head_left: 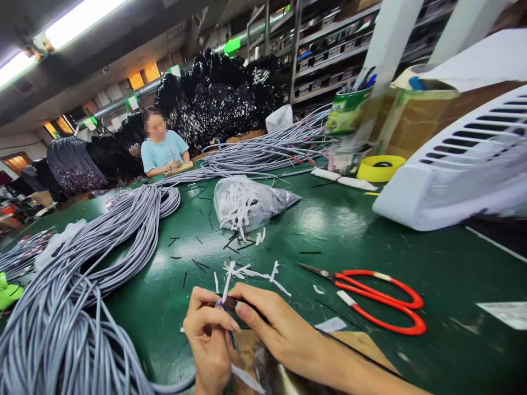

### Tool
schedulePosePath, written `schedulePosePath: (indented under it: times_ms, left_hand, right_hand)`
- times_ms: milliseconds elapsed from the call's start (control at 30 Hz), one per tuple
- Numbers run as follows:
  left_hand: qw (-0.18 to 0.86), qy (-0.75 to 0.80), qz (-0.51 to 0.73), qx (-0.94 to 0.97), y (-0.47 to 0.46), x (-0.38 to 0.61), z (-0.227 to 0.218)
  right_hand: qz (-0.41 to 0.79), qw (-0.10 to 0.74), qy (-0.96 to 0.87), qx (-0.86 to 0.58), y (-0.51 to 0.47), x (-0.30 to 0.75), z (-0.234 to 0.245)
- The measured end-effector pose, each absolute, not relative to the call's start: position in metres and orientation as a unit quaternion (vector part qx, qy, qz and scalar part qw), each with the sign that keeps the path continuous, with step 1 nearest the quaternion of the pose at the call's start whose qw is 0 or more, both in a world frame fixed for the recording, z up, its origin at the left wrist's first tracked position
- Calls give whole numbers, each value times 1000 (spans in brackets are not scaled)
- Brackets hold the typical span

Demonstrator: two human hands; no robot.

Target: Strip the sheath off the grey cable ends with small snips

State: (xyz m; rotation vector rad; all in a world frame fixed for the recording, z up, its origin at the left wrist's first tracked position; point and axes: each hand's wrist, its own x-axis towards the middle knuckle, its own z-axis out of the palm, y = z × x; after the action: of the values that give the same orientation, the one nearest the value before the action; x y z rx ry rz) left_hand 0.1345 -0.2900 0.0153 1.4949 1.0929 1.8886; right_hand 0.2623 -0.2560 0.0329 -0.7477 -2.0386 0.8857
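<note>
My left hand (208, 337) is closed in a pinch on several thin coloured wires (231, 341), which hang below its fingers. Against it, my right hand (269, 318) grips the dark end of a black cable; the black cable (362, 356) trails along the right forearm. Between the fingertips a narrow white strip (227, 285) sticks up. How strip, wires and cable meet is hidden by the fingers. Loose white strips (247, 271) lie just beyond the hands. Red-handled scissors (379, 296) rest on the green table (329, 236) to the right, blades slightly apart.
Coiled grey cables (82, 307) cover the left side, with another grey bundle (255, 153) at the back. A plastic bag of white strips (251, 203) sits mid-table among short black pieces. At right are yellow tape (381, 167) and a white slotted housing (444, 170). A person (164, 145) sits opposite.
</note>
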Motion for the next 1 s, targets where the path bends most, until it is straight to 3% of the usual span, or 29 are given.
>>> schedulePosePath:
  times_ms: [633, 833, 1000]
  left_hand:
    - [299, 387, 699, 522, -287, 135, 16]
    - [306, 471, 634, 532, -287, 142, 21]
    - [283, 496, 646, 506, -285, 148, 24]
  right_hand:
    - [307, 498, -744, -322, -256, 267, 36]
    - [185, 533, -784, -260, -251, 272, 43]
    - [256, 530, -747, -308, -247, 267, 51]
